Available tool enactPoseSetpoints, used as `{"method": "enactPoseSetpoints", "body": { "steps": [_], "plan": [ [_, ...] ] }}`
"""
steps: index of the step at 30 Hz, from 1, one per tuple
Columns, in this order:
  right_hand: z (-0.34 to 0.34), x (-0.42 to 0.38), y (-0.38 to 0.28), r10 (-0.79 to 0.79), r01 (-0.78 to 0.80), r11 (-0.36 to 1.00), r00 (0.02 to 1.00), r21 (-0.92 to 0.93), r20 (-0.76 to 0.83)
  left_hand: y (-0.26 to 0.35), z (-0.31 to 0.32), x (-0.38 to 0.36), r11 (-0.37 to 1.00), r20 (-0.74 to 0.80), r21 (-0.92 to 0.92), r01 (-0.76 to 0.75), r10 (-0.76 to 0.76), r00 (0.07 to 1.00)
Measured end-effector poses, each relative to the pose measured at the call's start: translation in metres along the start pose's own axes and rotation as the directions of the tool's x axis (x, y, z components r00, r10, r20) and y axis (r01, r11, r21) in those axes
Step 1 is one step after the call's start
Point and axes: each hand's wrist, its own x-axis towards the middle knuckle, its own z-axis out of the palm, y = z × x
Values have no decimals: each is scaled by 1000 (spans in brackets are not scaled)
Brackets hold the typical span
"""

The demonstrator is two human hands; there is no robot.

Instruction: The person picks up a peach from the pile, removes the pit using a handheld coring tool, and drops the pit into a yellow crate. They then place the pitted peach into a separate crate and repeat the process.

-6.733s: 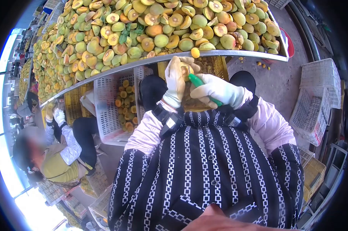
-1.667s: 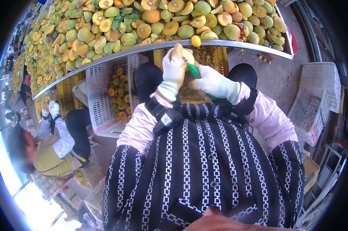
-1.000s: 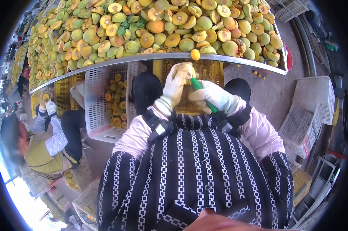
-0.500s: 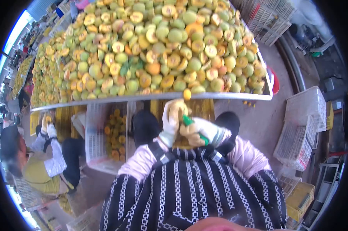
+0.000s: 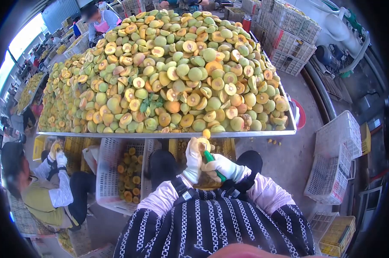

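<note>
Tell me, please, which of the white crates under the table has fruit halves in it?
The white crate just left of the person's knees, beside the co-worker; orange halves lie inside. The white crates stacked at right look empty.

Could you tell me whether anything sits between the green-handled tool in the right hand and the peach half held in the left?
Nothing visible does: the green-handled tool in the right hand already meets the peach half, which the left hand cups.
</note>
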Motion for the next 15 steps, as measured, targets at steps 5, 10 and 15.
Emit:
{"method": "enactPoseSetpoints", "body": {
  "steps": [5, 10, 15],
  "plan": [
    [-5, 5, 11, -40, 23, 987, 994, -162, -103, -7, -1, 2, 997, -21, -29, 76, -77, 997],
    [-8, 9, 34, -157, 94, 942, 971, -322, -178, -5, 8, -6, 985, -102, -25, 172, -174, 979],
    [-12, 5, 35, -210, 138, 930, 960, -340, -186, -9, 7, -4, 970, -88, -16, 242, -243, 966]
  ]
}}
